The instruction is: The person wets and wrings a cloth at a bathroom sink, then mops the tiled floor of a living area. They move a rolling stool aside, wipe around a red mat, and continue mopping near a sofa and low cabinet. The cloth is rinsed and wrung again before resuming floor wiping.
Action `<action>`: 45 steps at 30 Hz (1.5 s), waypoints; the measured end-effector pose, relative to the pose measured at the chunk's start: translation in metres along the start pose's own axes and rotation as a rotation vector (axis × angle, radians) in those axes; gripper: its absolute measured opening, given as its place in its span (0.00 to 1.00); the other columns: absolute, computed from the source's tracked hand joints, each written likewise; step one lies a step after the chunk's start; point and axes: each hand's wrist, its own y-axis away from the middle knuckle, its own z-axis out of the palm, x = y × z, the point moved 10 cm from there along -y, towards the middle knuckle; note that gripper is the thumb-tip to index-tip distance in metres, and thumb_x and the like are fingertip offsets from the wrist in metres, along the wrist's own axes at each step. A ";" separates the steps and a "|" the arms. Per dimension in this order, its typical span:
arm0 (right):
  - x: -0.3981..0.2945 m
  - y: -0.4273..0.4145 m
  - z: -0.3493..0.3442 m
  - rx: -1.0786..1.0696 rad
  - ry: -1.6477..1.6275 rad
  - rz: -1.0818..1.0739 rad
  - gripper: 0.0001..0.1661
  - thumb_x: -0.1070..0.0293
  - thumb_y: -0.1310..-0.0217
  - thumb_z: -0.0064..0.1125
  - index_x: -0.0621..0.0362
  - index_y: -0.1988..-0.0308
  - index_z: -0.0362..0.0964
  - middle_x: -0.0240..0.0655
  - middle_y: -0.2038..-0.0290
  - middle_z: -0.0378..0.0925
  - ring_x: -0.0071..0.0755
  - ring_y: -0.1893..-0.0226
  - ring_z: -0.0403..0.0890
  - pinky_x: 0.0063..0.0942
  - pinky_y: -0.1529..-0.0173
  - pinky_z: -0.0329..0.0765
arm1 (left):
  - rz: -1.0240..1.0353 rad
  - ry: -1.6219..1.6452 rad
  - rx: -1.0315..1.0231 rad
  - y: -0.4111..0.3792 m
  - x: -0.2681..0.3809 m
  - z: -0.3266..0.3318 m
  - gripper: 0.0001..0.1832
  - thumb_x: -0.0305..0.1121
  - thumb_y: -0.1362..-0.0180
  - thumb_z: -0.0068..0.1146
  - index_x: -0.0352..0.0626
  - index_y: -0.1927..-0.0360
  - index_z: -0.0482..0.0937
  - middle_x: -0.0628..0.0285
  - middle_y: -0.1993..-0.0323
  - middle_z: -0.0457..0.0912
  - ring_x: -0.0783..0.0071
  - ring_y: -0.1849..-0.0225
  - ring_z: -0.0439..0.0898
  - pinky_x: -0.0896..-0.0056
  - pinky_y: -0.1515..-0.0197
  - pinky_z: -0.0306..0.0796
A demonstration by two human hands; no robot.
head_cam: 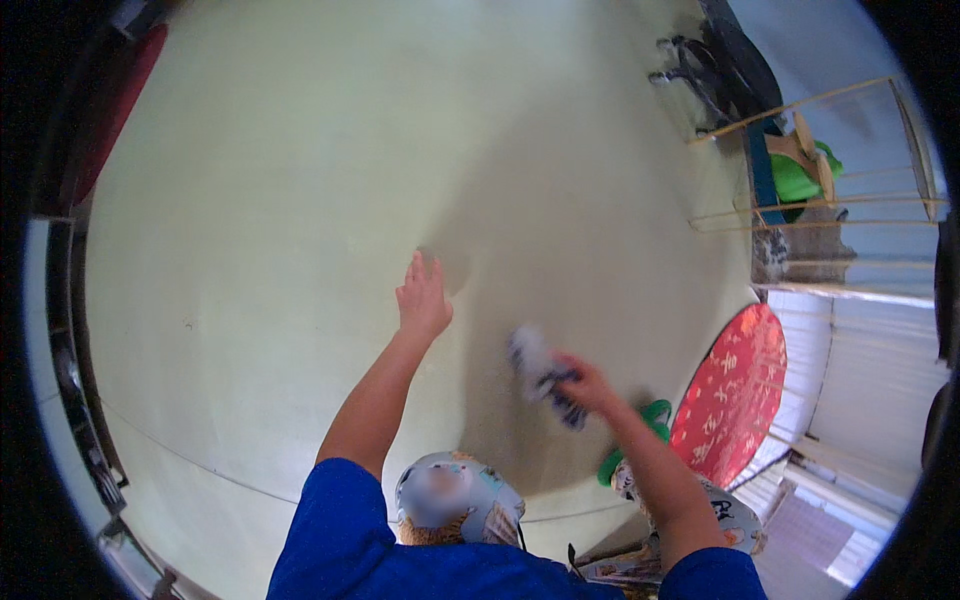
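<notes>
My right hand [587, 384] grips a crumpled white and dark blue cloth [534, 364] low over the pale floor [285, 225]. Motion blurs the cloth, and whether it touches the floor I cannot tell. Ahead and to the left, my left hand [424, 298] is bare, fingers pointing forward and a little apart. It is at or just above the floor, with a shadow beside its fingertips. Below my arms shows my knee in patterned trousers [495, 495]. A green slipper [656, 420] is partly covered by my right forearm.
A red round mat [731, 397] with pale writing lies at right. Beyond it stand a thin-barred rack [810, 202], a green object [795, 176] and a black wheeled chair base [694, 71]. Another red rounded thing [124, 112] and a low shelf [71, 375] line the left side.
</notes>
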 end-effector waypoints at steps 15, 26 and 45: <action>-0.084 -0.153 -0.166 0.863 0.468 -0.462 0.32 0.62 0.57 0.59 0.52 0.46 0.68 0.42 0.49 0.73 0.46 0.48 0.72 0.37 0.45 0.68 | 0.064 -0.124 -0.105 -0.006 0.011 0.027 0.44 0.33 0.55 0.65 0.48 0.34 0.54 0.48 0.30 0.41 0.53 0.32 0.52 0.51 0.42 0.62; 0.034 0.027 0.119 -0.546 0.531 -0.657 0.29 0.76 0.55 0.62 0.48 0.49 0.71 0.37 0.49 0.73 0.40 0.49 0.73 0.33 0.45 0.70 | 0.310 0.029 -0.159 -0.012 0.078 0.029 0.33 0.35 0.48 0.57 0.50 0.37 0.60 0.51 0.35 0.56 0.52 0.36 0.60 0.52 0.41 0.62; 0.085 0.012 0.033 0.010 0.344 -0.772 0.11 0.60 0.44 0.49 0.46 0.63 0.76 0.40 0.67 0.77 0.44 0.60 0.76 0.42 0.56 0.73 | 0.365 -0.136 -0.385 -0.031 0.189 0.118 0.38 0.29 0.51 0.55 0.52 0.34 0.57 0.43 0.33 0.51 0.49 0.34 0.56 0.57 0.36 0.56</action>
